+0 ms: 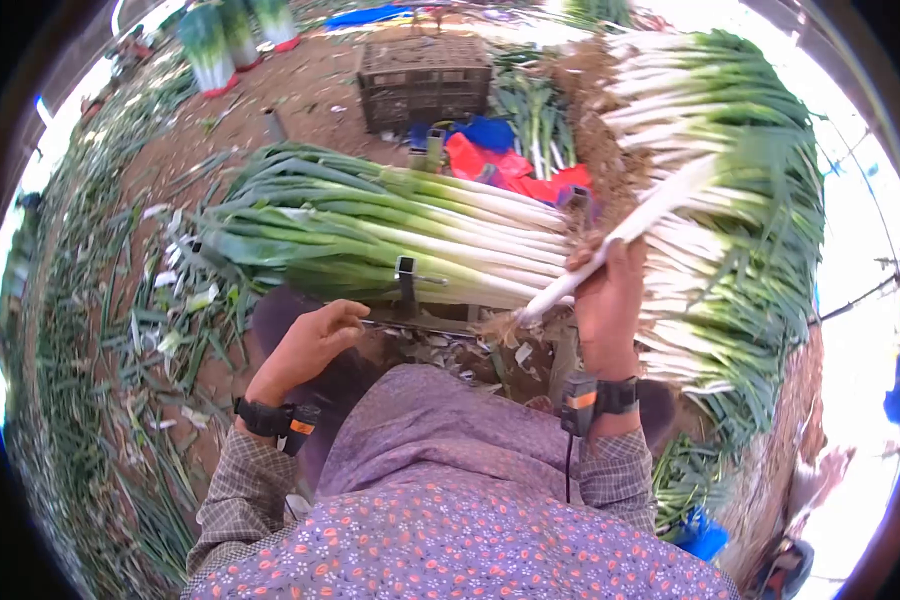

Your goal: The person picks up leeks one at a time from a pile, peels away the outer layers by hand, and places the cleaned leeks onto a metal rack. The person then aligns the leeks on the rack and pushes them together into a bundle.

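My right hand [610,300] is closed around the white shaft of a single leek [660,205]. The leek is tilted, its root end low toward the middle and its blurred green top up to the right. Beneath and beside it, a bundle of leeks [450,235] lies across a low metal frame [407,285], roots to the right and leaves to the left. My left hand [320,340] hovers near the frame's front side, fingers loosely bent, holding nothing. Both wrists carry a strapped device.
A long pile of leeks [690,250] runs along the right, roots facing inward. Behind the frame are a dark plastic crate [425,80] and red sheeting [490,165]. Leaf scraps [80,330] cover the ground at left. Wrapped leek bundles [210,50] stand at the far left.
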Demonstrator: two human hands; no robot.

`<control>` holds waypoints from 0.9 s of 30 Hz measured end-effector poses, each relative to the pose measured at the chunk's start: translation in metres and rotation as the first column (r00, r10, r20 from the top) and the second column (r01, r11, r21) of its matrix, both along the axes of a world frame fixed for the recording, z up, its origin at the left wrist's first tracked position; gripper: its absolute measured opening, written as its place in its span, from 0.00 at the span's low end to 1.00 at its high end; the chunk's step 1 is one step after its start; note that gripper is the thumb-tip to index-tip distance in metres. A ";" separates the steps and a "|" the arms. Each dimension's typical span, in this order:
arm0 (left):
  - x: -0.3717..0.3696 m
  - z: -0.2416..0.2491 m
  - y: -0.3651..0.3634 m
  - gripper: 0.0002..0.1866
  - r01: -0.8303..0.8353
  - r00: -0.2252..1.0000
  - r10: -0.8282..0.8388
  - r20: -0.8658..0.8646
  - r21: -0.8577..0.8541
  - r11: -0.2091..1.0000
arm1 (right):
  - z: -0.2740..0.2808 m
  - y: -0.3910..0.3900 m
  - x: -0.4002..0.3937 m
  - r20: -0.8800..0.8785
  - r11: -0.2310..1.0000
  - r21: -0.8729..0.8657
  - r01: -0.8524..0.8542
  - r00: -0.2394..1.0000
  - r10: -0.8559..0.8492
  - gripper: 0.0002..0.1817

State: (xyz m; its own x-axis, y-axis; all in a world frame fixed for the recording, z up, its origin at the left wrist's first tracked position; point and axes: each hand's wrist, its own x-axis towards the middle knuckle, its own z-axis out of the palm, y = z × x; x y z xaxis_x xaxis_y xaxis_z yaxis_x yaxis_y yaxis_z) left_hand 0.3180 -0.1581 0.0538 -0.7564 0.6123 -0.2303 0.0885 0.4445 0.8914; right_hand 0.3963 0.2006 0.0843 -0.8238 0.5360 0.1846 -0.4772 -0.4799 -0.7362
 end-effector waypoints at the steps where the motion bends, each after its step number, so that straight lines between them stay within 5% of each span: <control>1: 0.003 0.002 -0.002 0.17 -0.011 1.000 0.011 -0.013 0.023 1.000 | -0.006 -0.006 -0.011 0.106 0.990 0.132 -0.047 0.994 0.033 0.21; 3: 0.009 0.004 -0.005 0.17 -0.028 1.000 0.028 0.005 0.035 0.999 | -0.030 -0.013 -0.029 0.315 0.927 0.348 -0.144 0.949 0.029 0.19; 6: 0.011 -0.001 -0.007 0.16 -0.036 0.999 0.035 0.029 0.040 0.999 | -0.082 -0.004 -0.053 0.416 0.646 0.723 -0.244 0.901 -0.126 0.18; 7: 0.011 -0.005 -0.008 0.16 -0.036 0.999 0.034 0.034 0.039 0.999 | -0.113 -0.002 -0.062 0.207 0.520 0.851 -0.075 0.958 -0.200 0.17; 10: 0.011 -0.016 -0.006 0.17 -0.016 0.999 0.014 0.037 0.032 0.999 | -0.134 0.012 -0.065 0.205 -0.235 0.943 -0.236 0.967 -0.148 0.22; 11: 0.010 -0.020 -0.005 0.17 -0.010 1.000 0.010 0.013 0.011 1.000 | -0.141 0.007 -0.062 0.297 -0.148 0.938 -0.314 0.947 -0.125 0.25; 18: 0.003 -0.035 0.005 0.17 0.025 0.983 -0.045 -0.180 -0.116 0.993 | -0.134 0.006 -0.052 0.432 -0.040 0.898 -0.439 0.894 -0.116 0.23; 20: -0.004 -0.030 0.007 0.17 -0.007 0.959 -0.042 -0.280 -0.172 0.985 | -0.140 0.013 -0.053 0.438 0.087 0.897 -0.433 0.897 -0.061 0.23; 23: -0.034 -0.029 0.011 0.21 -0.190 0.682 0.077 -0.727 -0.075 0.979 | -0.143 0.027 -0.054 0.438 0.182 0.887 -0.424 0.898 -0.041 0.23; 27: -0.088 -0.013 0.036 0.27 -0.183 0.472 -0.111 -0.875 -0.221 0.958 | -0.132 0.046 -0.055 0.465 0.211 0.870 -0.445 0.883 -0.059 0.22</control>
